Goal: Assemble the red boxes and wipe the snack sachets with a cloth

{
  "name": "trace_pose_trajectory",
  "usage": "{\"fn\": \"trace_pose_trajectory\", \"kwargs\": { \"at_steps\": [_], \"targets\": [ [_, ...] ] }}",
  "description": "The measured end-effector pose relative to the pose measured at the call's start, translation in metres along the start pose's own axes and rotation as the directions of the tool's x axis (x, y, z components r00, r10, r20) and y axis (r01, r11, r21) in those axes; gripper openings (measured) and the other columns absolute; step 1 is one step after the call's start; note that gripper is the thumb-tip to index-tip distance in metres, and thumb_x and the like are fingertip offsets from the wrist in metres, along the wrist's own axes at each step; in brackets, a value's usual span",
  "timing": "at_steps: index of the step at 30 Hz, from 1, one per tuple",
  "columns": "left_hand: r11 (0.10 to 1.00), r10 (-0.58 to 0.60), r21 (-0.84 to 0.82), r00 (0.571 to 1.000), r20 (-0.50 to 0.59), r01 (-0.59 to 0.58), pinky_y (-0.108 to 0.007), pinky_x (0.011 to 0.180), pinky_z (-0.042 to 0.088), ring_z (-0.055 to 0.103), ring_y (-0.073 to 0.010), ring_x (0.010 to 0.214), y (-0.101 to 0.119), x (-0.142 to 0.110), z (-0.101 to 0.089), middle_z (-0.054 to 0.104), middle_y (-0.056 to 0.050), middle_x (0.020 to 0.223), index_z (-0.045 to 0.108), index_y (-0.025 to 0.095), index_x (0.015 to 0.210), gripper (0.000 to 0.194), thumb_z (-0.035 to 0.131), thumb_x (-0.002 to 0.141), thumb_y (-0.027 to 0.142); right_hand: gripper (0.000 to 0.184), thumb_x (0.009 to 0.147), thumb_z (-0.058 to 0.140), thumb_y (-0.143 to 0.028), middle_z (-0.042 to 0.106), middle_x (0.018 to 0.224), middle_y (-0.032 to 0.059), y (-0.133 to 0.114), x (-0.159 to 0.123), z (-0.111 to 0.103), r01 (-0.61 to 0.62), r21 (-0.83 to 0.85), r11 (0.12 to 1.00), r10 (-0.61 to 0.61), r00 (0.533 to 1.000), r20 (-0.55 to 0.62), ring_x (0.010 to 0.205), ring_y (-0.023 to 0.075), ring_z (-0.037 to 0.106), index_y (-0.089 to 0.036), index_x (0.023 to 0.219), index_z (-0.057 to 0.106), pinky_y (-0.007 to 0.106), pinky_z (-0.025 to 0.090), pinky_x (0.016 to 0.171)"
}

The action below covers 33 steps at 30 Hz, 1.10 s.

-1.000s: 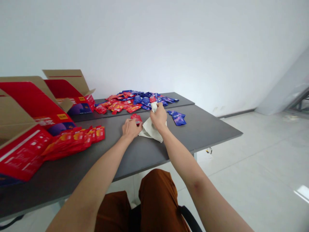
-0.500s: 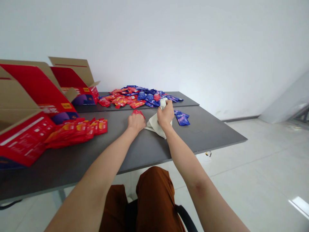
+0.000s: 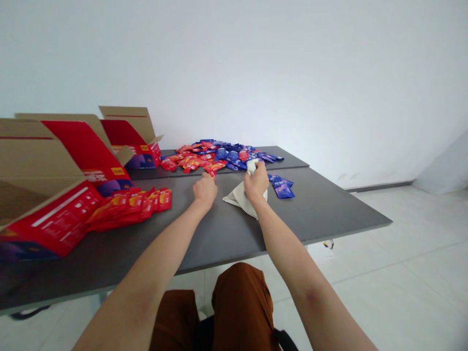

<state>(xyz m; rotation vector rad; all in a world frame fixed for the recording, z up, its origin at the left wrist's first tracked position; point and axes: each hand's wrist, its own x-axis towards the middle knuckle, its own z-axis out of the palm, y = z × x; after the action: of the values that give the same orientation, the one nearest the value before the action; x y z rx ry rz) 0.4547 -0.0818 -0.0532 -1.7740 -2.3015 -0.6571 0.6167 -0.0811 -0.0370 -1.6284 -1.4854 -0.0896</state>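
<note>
My right hand (image 3: 256, 182) is closed on the top of a cream cloth bag (image 3: 238, 198), which lies crumpled on the grey table (image 3: 321, 209). My left hand (image 3: 204, 191) is just left of the bag, knuckles up and fingers curled. Its fingertips pinch a red packet (image 3: 211, 171) at the near edge of a pile of red and blue packets (image 3: 219, 155). Most of the left fingers are hidden behind the back of the hand.
Two blue packets (image 3: 282, 187) lie right of the bag. A fanned row of red packets (image 3: 131, 204) lies to the left, beside open red-and-cardboard boxes (image 3: 54, 195), with another box (image 3: 135, 141) behind. My knees in brown trousers (image 3: 237, 307) are under the table edge; white floor lies to the right.
My left hand has moved forward with the red packet to the edge of the pile. The right hand has kept its grip on the bag. The view has shifted a little to the left.
</note>
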Motion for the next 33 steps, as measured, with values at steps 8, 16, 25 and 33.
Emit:
{"fn": "trace_pose_trajectory", "kwargs": {
  "at_steps": [8, 16, 25, 33],
  "targets": [
    [0.969, -0.233, 0.005, 0.924, -0.303, 0.246, -0.046, 0.077, 0.052, 0.069, -0.0348, 0.09, -0.057, -0.012, -0.069, 0.071, -0.019, 0.093, 0.047, 0.014, 0.125, 0.036, 0.034, 0.093, 0.021, 0.034, 0.082, 0.039, -0.017, 0.06, 0.113, 0.0134, -0.001, -0.002, 0.01, 0.058, -0.016, 0.998, -0.058, 0.998, 0.009, 0.104, 0.0272, 0.056, -0.017, 0.115, 0.049, 0.035, 0.041, 0.087],
    [0.823, -0.549, -0.106, 0.736, -0.395, 0.558, -0.047, 0.083, 0.051, 0.066, -0.0376, 0.1, -0.13, -0.05, -0.114, 0.067, -0.024, 0.106, 0.035, 0.004, 0.133, 0.052, 0.045, 0.083, 0.013, 0.035, 0.078, 0.043, -0.014, 0.06, 0.11, 0.0124, 0.002, -0.002, 0.018, 0.061, 0.024, 0.998, -0.061, 0.998, -0.011, 0.1, 0.0283, 0.057, -0.018, 0.113, 0.049, 0.036, 0.041, 0.083],
    [0.936, -0.301, 0.201, 0.953, 0.035, 0.288, -0.057, 0.082, 0.051, 0.061, -0.0437, 0.105, -0.084, -0.077, -0.122, 0.063, -0.025, 0.116, 0.06, 0.01, 0.121, 0.062, 0.043, 0.084, 0.057, 0.036, 0.078, 0.045, -0.011, 0.061, 0.112, 0.0128, 0.009, -0.003, 0.017, -0.02, -0.027, 0.999, 0.022, 0.997, 0.077, 0.102, 0.0277, 0.058, -0.017, 0.113, 0.051, 0.035, 0.041, 0.082],
    [0.849, -0.064, 0.467, 0.83, 0.554, -0.247, -0.042, 0.089, 0.049, 0.061, -0.0336, 0.109, -0.112, -0.1, -0.104, 0.068, -0.024, 0.111, 0.07, 0.007, 0.109, 0.038, 0.049, 0.077, 0.01, 0.035, 0.079, 0.049, -0.01, 0.063, 0.111, 0.0122, 0.008, -0.003, 0.025, 0.015, -0.061, 0.998, -0.006, 0.989, 0.147, 0.102, 0.0284, 0.059, -0.018, 0.114, 0.053, 0.035, 0.042, 0.082]
  ]
}}
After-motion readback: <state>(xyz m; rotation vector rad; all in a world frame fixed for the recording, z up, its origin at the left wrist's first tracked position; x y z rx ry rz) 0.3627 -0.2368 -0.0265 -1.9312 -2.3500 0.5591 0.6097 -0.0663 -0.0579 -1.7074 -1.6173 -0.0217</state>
